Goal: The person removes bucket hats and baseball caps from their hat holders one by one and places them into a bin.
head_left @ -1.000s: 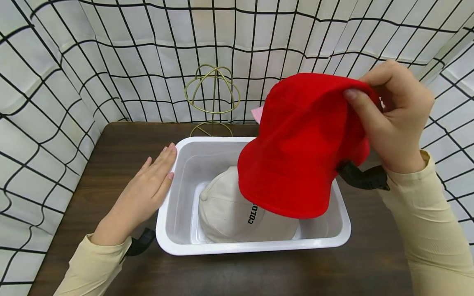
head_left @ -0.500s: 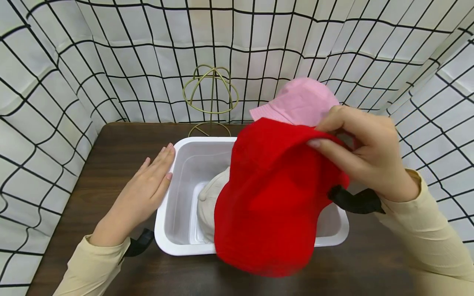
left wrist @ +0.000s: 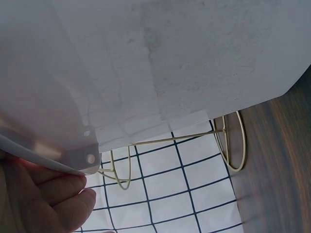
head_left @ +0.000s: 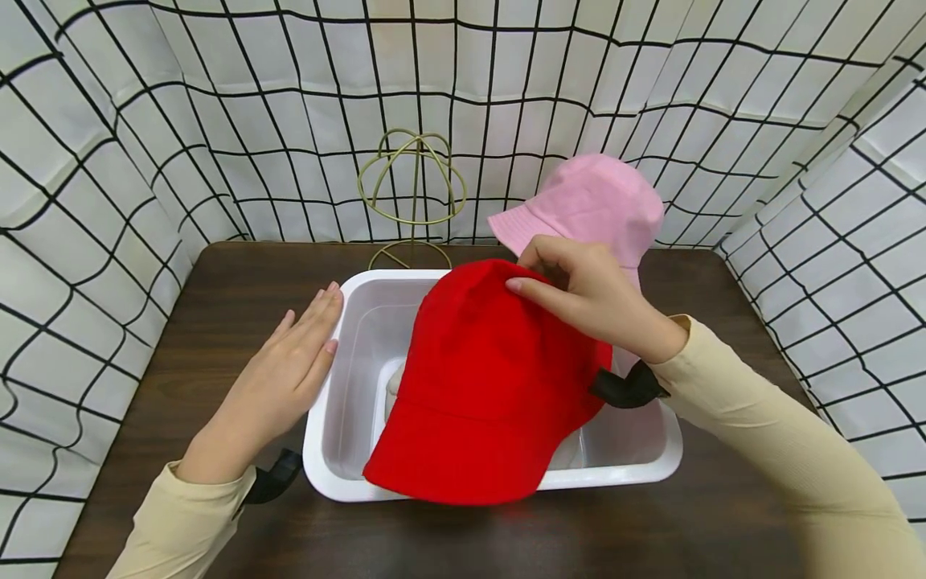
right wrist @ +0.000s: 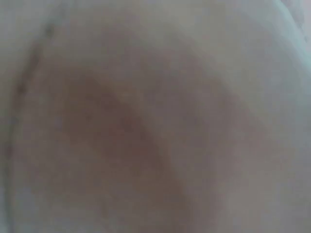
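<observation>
In the head view my right hand [head_left: 600, 293] pinches the crown of a red bucket hat [head_left: 477, 378] between thumb and fingers. The hat's brim points toward the front, over the white plastic bin [head_left: 674, 450]. Beneath it a beige cap [head_left: 567, 455] lies in the bin, mostly hidden. My left hand [head_left: 282, 362] lies with straight fingers along the bin's left rim. The left wrist view shows its fingers [left wrist: 63, 194] at the rim from outside, beside the bin's wall [left wrist: 194, 63]. The right wrist view is a close blur and tells little.
Behind the bin stands a gold wire hat stand [head_left: 414, 189]. To its right a pink bucket hat [head_left: 593, 197] sits raised at the back; what bears it is hidden. A black grid [head_left: 492, 100] over white sheeting walls the dark wooden table [head_left: 239, 289] on three sides.
My right hand has carried the red bucket hat left and down, over the bin. The pink hat has come into sight and the beige cap is now mostly covered. My left hand stays put.
</observation>
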Available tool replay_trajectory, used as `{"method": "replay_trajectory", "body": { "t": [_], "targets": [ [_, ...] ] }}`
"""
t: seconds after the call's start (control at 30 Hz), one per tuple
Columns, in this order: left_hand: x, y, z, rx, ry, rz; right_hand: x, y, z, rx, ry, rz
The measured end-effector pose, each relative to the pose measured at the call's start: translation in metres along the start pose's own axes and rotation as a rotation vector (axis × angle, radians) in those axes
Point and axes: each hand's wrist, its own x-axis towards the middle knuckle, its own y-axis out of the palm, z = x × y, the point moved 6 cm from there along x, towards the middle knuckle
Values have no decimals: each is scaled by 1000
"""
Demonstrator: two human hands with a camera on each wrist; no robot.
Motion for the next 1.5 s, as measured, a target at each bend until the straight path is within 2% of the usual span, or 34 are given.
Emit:
{"method": "replay_trajectory", "body": {
  "t": [0.27, 0.5, 0.83, 1.2, 1.5],
  "targets": [
    [-1, 1, 0, -1, 4, -2, 9, 32, -21, -92, 18, 68],
    [-3, 0, 0, -8, -7, 4, 15, 69, -30, -155, 57, 159],
    [-4, 1, 0, -19, -9, -4, 12, 108, -44, -205, 139, 243],
    [2, 1, 0, -14, -1, 8, 13, 130, -54, -298, 146, 279],
    [0, 0, 2, -28, -8, 2, 14, 157, -63, -423, 70, 261]
  ]
}}
